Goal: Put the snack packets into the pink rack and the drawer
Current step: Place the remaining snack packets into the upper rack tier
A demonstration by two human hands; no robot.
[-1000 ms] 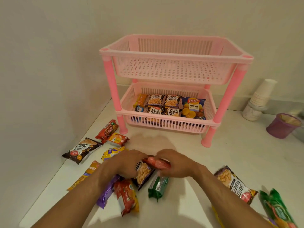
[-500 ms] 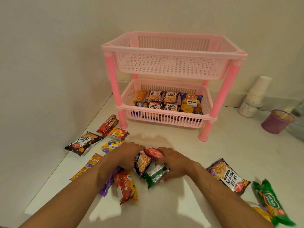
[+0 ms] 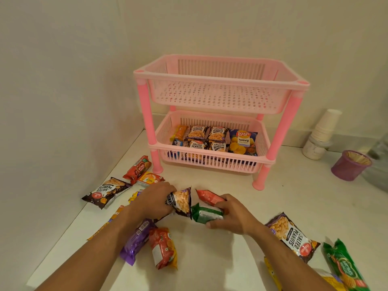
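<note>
The pink rack stands in the counter's corner with its top tray bare; its lower tray holds several peanut packets and a blue Lay's bag. My left hand grips a salted peanuts packet in front of the rack. My right hand holds a red packet and a green packet together. Loose packets lie around: a peanuts packet on the left, a purple one and a red-orange one below my left arm, and a peanuts packet on the right. No drawer is in view.
A wall closes off the left side and the back. A stack of paper cups and a purple cup of sticks stand at the right. A green biscuit packet lies near the bottom right corner.
My right hand has taken up the green packet along with the red one. My left hand has closed on the peanuts packet. The view has drawn back from the rack.
</note>
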